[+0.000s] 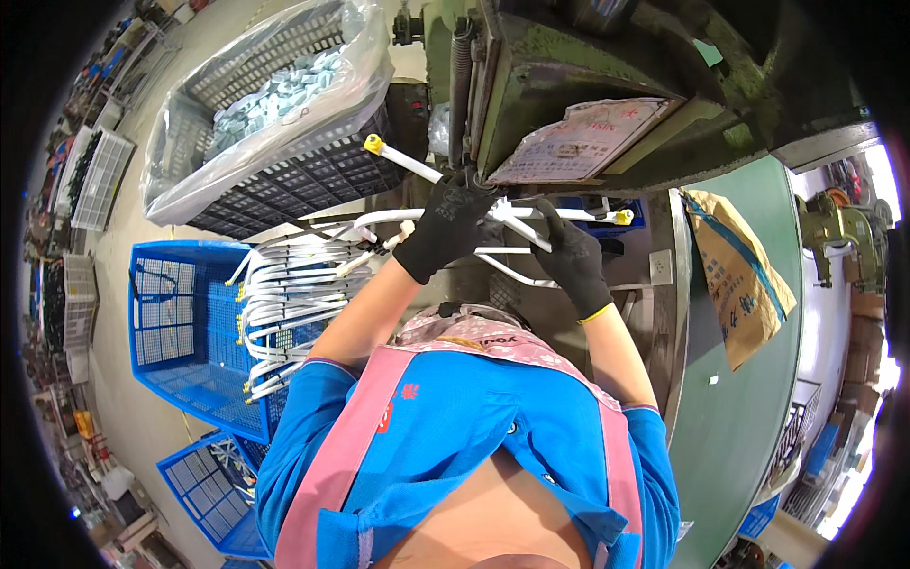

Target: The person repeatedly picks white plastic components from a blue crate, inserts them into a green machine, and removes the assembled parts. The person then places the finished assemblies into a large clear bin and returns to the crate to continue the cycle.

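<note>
A white bent-tube frame (414,168) with yellow end pieces is held under the head of a dark green machine (517,104). My left hand (449,222), in a black glove, is closed around the tubing just left of the machine's tool. On the other side, my right hand (574,258), gloved too, has its fingers curled over a short tube of the same frame. The joint between my hands sits close below the machine's vertical rod (461,95); the exact contact there is hard to make out.
At left, a blue crate (180,375) stands beside a stack of similar white tube frames (289,299). A black crate (294,190), lined with clear plastic, holds many small pale pieces (275,100). Brown paper sacking (735,275) lies on the green tabletop (725,436) at right.
</note>
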